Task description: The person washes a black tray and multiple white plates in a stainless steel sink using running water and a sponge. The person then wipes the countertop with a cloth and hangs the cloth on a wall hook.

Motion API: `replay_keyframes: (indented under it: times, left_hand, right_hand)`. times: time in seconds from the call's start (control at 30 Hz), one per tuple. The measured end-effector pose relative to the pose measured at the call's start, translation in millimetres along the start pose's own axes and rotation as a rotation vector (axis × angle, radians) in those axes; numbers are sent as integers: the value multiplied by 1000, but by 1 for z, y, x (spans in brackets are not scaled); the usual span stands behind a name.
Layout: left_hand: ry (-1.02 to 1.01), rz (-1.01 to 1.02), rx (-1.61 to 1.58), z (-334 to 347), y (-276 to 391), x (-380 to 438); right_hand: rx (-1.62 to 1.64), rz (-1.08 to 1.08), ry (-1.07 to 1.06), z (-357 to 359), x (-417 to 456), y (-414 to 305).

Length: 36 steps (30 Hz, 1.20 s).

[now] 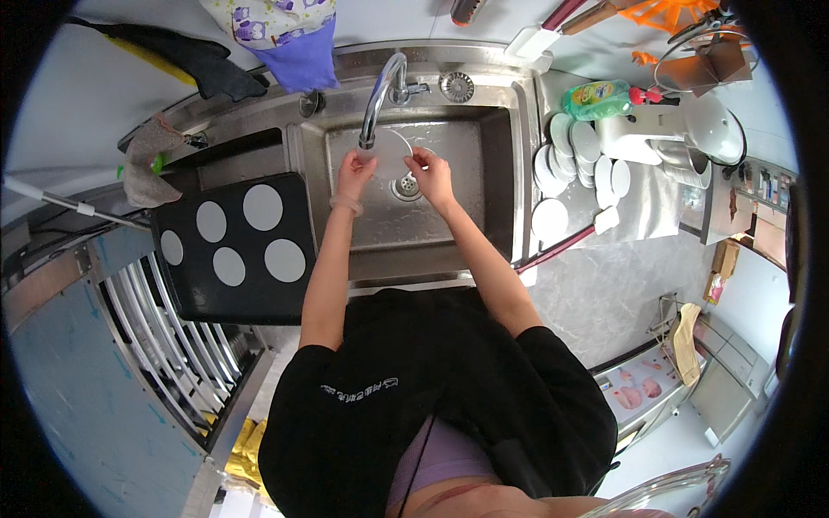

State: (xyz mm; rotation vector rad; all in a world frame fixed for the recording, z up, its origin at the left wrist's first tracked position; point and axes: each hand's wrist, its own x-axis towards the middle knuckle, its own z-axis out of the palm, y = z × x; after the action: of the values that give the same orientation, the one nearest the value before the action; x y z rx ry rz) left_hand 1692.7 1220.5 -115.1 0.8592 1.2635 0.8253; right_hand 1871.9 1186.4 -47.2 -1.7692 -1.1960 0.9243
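A thin, pale, translucent disc (390, 154) is held over the stainless steel sink (447, 230), under the chrome faucet (382, 84). My left hand (355, 175) grips its left edge, close below the spout. The fingers of my right hand (432, 176) pinch the right edge. Below the disc, the drain strainer (407, 187) shows in the sink floor, which looks wet. Whether water is running from the spout I cannot tell. To the left, a black baking tray (214, 301) carries several flat, pale round discs (263, 208), spaced apart.
Right of the sink, stacked pale discs (585, 141) stand near a green dish soap bottle (597, 100) and a red-handled spatula (563, 249). A cloth (150, 162) hangs at the left. Owl-patterned mitts (278, 32) hang behind the sink. A slotted tray rack (175, 343) stands lower left.
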Motion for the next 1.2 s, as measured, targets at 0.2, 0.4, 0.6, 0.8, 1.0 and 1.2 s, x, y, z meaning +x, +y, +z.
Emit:
replay_keyframes:
  times: [0.2, 0.4, 0.6, 0.8, 1.0, 1.2]
  left_hand:
    - [47, -177, 85, -2, 13, -17]
    - [162, 448, 762, 4, 89, -49]
    - [178, 983, 1049, 16, 80, -32]
    - [185, 826, 1067, 15, 57, -37]
    - [5, -93, 1130, -6, -5, -76]
    - [570, -36, 194, -92, 4, -158]
  right_hand:
    - [117, 269, -333, -9, 9, 16]
    - [519, 484, -263, 17, -4, 46]
    - [164, 521, -395, 1, -19, 117]
    - [-650, 293, -501, -7, -11, 169]
    - [-1037, 134, -603, 37, 31, 201]
    - [-1021, 243, -554, 92, 39, 237]
